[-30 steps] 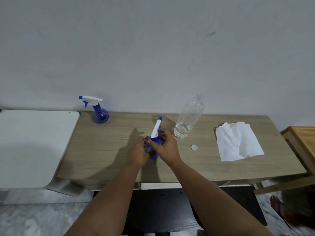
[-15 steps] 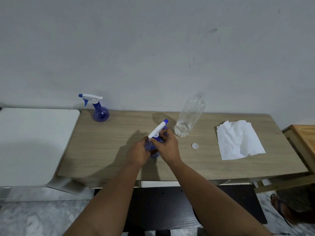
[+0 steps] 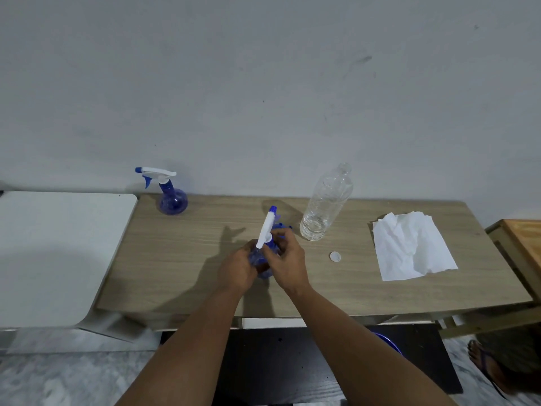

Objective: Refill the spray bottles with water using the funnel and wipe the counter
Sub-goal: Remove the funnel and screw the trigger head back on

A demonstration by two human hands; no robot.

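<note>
Both hands work the near spray bottle (image 3: 261, 260) at the middle of the counter (image 3: 187, 259): the left hand (image 3: 237, 269) wraps its round blue body with curled fingers, and the right hand (image 3: 288, 260) pinches around the neck just under the white trigger head (image 3: 265, 230), which leans away toward the wall. Probably a twist of the head on or off, but the hands hide the collar, so threaded or loose I cannot tell. Risks: if the head sits crooked, the thread could cross and the bottle would leak at the neck; if the left hand squeezes the soft body while the head is loose, water could well up onto the wood. The clear water bottle (image 3: 326, 205) stands uncapped just beside the right hand with a little water at the bottom, its cap (image 3: 335, 256) lying apart on the counter; an elbow or wrist swing could tip it. Something blue shows behind the right hand, maybe the funnel, too hidden to say. The second spray bottle (image 3: 171, 194) stands at the back left, well apart. The paper towel (image 3: 409, 247) lies at the right, near enough to catch a spill, not yet used for wiping.
</note>
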